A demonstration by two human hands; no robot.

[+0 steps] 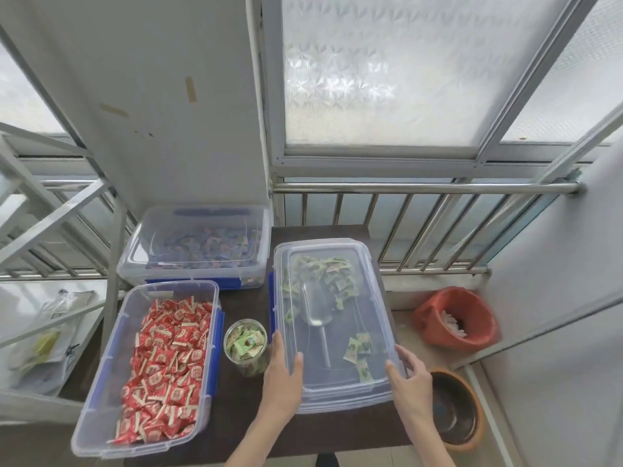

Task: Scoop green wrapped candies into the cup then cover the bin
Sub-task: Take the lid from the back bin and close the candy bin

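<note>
A clear plastic lid (367, 318) lies over the right bin (273, 298), which holds green wrapped candies (332, 274) and a clear scoop (317, 308) seen through the lid. My left hand (281, 375) grips the lid's near left edge, thumb on top. My right hand (409, 375) grips its near right corner. Just left of the bin stands a clear cup (245, 345) full of green candies, upright on the dark table (236, 416).
An open bin of red wrapped candies (161, 362) sits at the left. A lidded bin of blue candies (199, 246) is behind it. To the right, on the floor, are an orange-lined bucket (456, 318) and a brown pot (455, 409). A metal railing (421, 188) runs behind the table.
</note>
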